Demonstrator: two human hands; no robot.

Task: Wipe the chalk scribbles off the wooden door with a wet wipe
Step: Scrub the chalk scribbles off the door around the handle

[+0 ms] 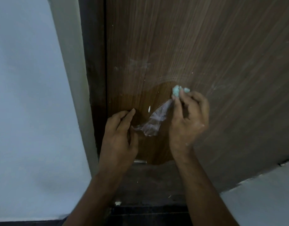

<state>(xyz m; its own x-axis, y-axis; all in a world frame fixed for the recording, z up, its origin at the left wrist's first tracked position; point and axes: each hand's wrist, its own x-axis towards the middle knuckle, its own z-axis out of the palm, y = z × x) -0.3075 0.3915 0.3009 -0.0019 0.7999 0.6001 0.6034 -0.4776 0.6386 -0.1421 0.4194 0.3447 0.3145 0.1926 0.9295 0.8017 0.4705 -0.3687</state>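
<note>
A brown wooden door fills the upper right of the head view, with faint white chalk smears across its middle and a darker, wet-looking patch lower down. My right hand pinches a crumpled pale blue-green wet wipe against the door. A thin clear plastic film stretches from that hand down to my left hand, whose thumb and fingers pinch its lower end.
A dark door frame runs down the left of the door, beside a pale wall. Below are a dusty threshold, a dark floor and a small white scrap.
</note>
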